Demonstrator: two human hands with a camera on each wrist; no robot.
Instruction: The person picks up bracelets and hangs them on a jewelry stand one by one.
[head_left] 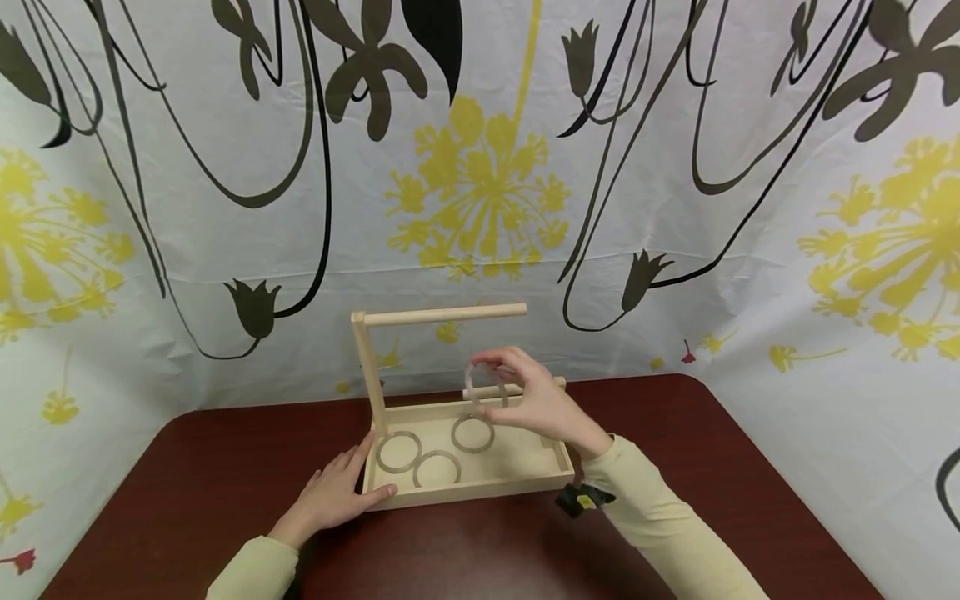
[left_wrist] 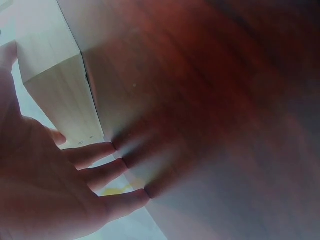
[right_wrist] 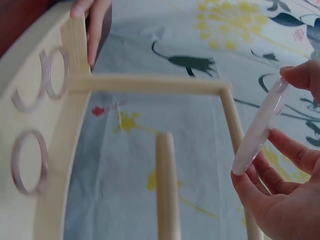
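Note:
In the head view my right hand (head_left: 543, 404) pinches a pale translucent bangle (head_left: 470, 383) above the back of a wooden tray (head_left: 480, 493). The right wrist view shows this bangle (right_wrist: 262, 127) tilted, thumb at one end and fingers at the other. A tall post (head_left: 369, 375) rises at the tray's left, carrying a long bare bar (head_left: 450, 314). Three similar bangles lie flat in the tray, one (head_left: 453, 433) near the middle. My left hand (head_left: 333, 492) rests on the tray's left end, thumb on the front rim, the other fingers fairly straight outside it.
A shorter, lower dowel (head_left: 558, 383) stands at the tray's back right, partly hidden by my right hand. Beneath everything is a dark red-brown table (head_left: 247, 475). A patterned curtain (head_left: 675, 208) hangs behind it. A small black device (head_left: 577, 500) sits by my right wrist.

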